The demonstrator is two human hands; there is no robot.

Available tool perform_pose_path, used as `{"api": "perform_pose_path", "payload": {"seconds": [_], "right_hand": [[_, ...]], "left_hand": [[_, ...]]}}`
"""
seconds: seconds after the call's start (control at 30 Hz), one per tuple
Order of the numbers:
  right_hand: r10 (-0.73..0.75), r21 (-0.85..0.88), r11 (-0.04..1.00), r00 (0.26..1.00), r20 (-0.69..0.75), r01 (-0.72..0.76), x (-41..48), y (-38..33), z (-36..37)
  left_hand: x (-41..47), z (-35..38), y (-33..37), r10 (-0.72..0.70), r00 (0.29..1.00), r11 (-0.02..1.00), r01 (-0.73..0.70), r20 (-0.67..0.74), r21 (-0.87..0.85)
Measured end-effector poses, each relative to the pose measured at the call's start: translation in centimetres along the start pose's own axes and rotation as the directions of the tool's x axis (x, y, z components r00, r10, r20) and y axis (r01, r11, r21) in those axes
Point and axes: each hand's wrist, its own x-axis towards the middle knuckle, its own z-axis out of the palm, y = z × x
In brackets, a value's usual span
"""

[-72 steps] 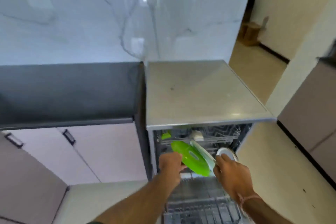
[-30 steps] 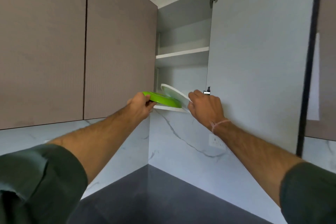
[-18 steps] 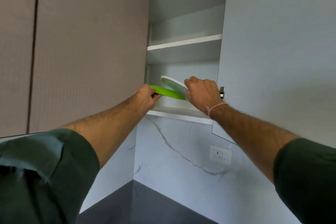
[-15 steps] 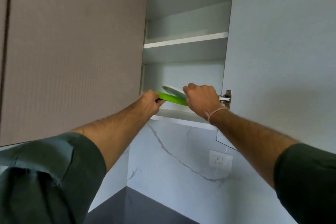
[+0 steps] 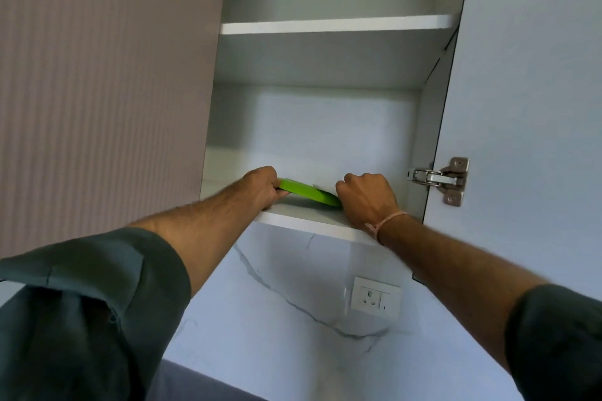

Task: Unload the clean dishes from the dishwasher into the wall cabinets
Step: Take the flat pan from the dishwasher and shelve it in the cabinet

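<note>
Head view, looking up at open wall cabinet. L hand [image 5: 262,187] reaches onto bottom shelf [image 5: 306,221], fingers closed round left edge of green plate [image 5: 308,192]. Plate sits low over shelf, nearly flat, slightly tilted; can't tell if it touches the board. R hand [image 5: 368,197] curled at plate's right edge, knuckles up; a sliver of white plate [image 5: 321,186] shows just above the green one by that hand, mostly hidden. Can't tell which plate the R fingers actually hold. Pink thread band [image 5: 386,223] on R wrist. Dark green sleeves [image 5: 81,312] on both arms. Upper shelf [image 5: 335,24] above. Cabinet door [image 5: 527,107] swung open on the right, metal hinge [image 5: 438,179] near R hand. Closed ribbed door [image 5: 104,81] on the left. Marble backsplash [image 5: 286,312] below w/ wall socket [image 5: 374,298].
</note>
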Motion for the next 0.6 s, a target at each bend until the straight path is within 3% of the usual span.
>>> {"api": "perform_pose_path", "payload": {"seconds": [0.2, 0.3, 0.37, 0.47, 0.6], "right_hand": [[0.038, -0.027, 0.999, 0.994, 0.103, -0.035, 1.2, -0.8, -1.2], [0.072, -0.008, 0.997, 0.986, 0.148, -0.071, 1.3, -1.4, -1.4], [0.092, -0.004, 0.996, 0.98, 0.177, -0.092, 1.1, -1.4, -1.5], [0.127, -0.005, 0.992, 0.966, 0.224, -0.129, 0.6, -0.8, -1.8], [0.16, 0.011, 0.985, 0.94, 0.3, -0.172, -0.3, 0.3, -2.0]], "left_hand": [[1.9, 0.8, -0.3, -0.001, 0.998, 0.955, -0.017, 0.062, 0.295], [2.7, 0.6, -0.8, 0.075, 0.992, 0.943, -0.102, 0.098, 0.317], [2.8, 0.9, -0.6, 0.018, 0.977, 0.952, -0.082, 0.214, 0.295], [2.3, 0.7, -0.8, 0.169, 0.982, 0.818, -0.19, 0.088, 0.543], [2.2, 1.6, -1.0, 0.189, 0.977, 0.672, -0.202, 0.099, 0.712]]}}
